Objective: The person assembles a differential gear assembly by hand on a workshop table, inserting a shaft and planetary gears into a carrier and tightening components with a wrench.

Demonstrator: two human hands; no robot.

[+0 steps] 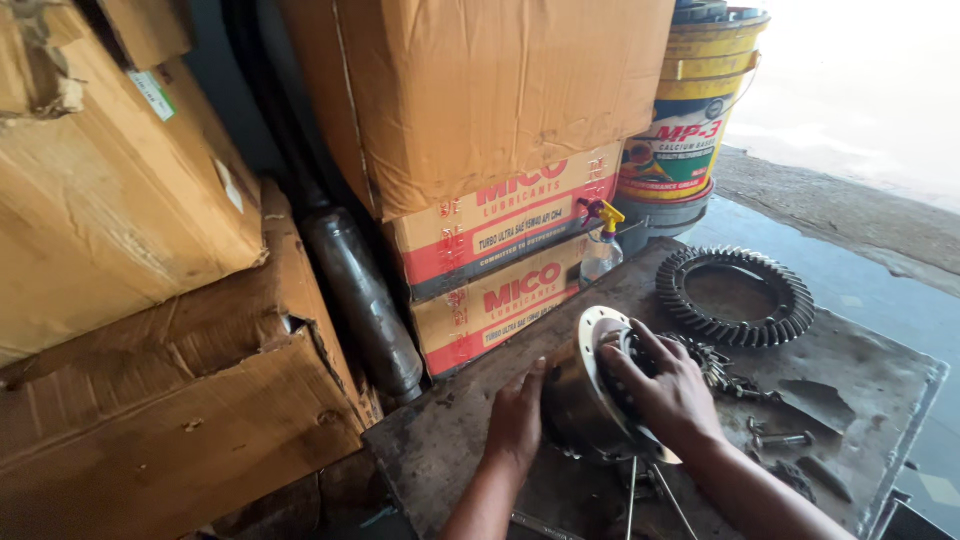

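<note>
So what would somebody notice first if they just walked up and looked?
Probably the two hands on the round metal housing at the middle of the grimy metal table: the left hand steadies its side, the right hand covers its front. Next, the big toothed ring gear lying flat behind them, and the orange cartons stacked beside a yellow bucket.

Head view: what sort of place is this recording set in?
Probably a vehicle repair workshop. Both hands, left and right, hold a flanged metal gear housing on a greasy metal workbench. A large ring gear lies beside it, with stacked cardboard cartons and a yellow grease bucket behind.
</note>
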